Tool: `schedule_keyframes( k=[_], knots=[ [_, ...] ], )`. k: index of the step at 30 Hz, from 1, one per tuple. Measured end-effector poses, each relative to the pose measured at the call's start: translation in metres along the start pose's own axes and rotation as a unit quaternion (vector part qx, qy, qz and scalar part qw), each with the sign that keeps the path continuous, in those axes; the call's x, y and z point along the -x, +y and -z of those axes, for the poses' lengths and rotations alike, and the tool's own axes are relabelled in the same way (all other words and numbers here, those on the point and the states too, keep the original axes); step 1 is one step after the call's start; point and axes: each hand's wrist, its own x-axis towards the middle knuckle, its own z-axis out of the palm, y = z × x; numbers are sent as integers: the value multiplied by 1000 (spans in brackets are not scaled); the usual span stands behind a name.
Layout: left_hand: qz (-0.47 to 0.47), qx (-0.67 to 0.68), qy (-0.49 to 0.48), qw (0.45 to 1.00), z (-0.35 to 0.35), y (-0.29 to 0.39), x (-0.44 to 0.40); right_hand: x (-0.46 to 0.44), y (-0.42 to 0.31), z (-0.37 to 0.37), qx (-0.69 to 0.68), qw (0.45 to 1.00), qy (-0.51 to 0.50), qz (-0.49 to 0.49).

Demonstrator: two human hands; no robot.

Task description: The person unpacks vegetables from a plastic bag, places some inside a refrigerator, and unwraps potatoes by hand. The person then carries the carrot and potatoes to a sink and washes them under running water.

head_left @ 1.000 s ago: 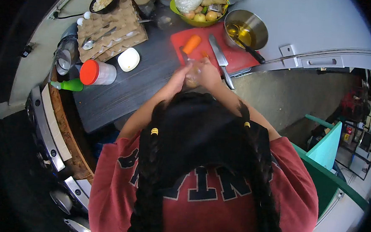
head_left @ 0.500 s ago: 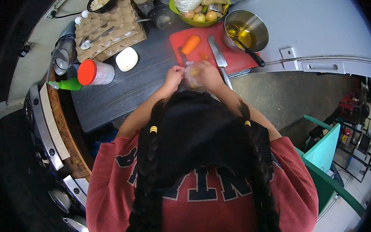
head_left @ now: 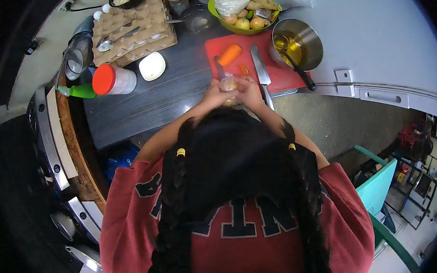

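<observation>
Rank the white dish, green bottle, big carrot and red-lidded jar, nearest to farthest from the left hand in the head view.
1. Big carrot: ahead of the left hand, on the red board.
2. White dish: left of the hand.
3. Red-lidded jar: left, past the dish.
4. Green bottle: farthest left.

Hands (head_left: 214, 94) drawn closer together, clear bag (head_left: 228, 84) between them — now more plainly visible
</observation>
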Motion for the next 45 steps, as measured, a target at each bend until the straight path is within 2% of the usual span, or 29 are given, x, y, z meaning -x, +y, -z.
schedule_keyframes(
  k=[2,4,6,8,10,12,14,15,16,17,18,19,21,22,23,25,28,32,34,35,37,38,39,41,43,44,45],
  knots=[
    [-1,55,-20,998,-5,-18,-6,0,-5,1,-48,998,-25,-27],
    [-1,108,-40,993,-5,-29,-8,-2,0,-1,-33,999,-23,-10],
    [-131,22,-19,991,-5,-32,-10,-9,11,-1,-17,1000,-19,9],
    [-109,48,-38,992,-6,-34,-12,-14,18,-3,-15,998,-62,-13],
    [-87,74,-54,992,-7,-36,-12,-14,16,1,14,998,-63,-4],
    [-66,239,-79,966,-9,-38,-12,-14,6,2,42,997,-63,8],
    [-73,245,-64,965,-4,-46,-18,-12,0,-3,-205,975,-61,-53],
    [-80,251,-50,963,-1,-52,-19,-13,0,1,-206,975,-64,-52],
    [-78,252,-48,963,8,-43,-11,-18,-15,16,-269,947,-69,-161],
    [8,307,-58,950,23,-23,3,-22,-27,26,-327,904,-72,-267],
    [93,358,-68,927,33,-13,9,-26,-32,28,-364,904,-46,-219],
    [93,358,-68,927,37,-18,7,-31,-26,22,-364,904,-46,-219],
    [109,332,-50,936,44,-41,2,-36,-9,5,-296,955,0,-29],
    [102,379,-54,918,49,-50,3,-36,-17,14,-86,996,18,35],
    [101,378,-51,919,51,-56,-2,-38,-18,15,-88,995,18,37],
    [45,403,22,914,56,-57,-5,-39,-21,12,178,975,-16,130],
    [63,442,12,895,67,-40,5,-40,-26,7,239,960,0,147],
    [30,418,-11,908,65,-46,1,-40,-62,16,198,960,19,197],
    [-52,364,23,930,58,-42,0,-41,-66,10,41,986,-70,145],
    [-56,364,20,930,56,-39,-1,-39,-67,5,43,986,-66,145],
    [-65,359,58,929,53,-30,0,-31,-67,-9,-89,986,-139,-16],
    [-67,357,98,926,50,-21,3,-29,-57,-19,-69,990,-122,21],
    [-73,357,96,926,49,-19,2,-29,-45,-23,-66,991,-117,24],
    [-89,351,166,917,50,-5,2,-32,-43,-20,-249,947,-170,-111],
    [-122,361,182,907,49,0,-2,-31,-40,-13,-231,953,-164,-111],
    [-125,355,209,903,51,-5,-9,-32,-37,-11,-336,896,-198,-213],
    [-128,349,236,898,50,-10,-16,-32,-34,-10,-434,816,-226,-308]
  ],
)
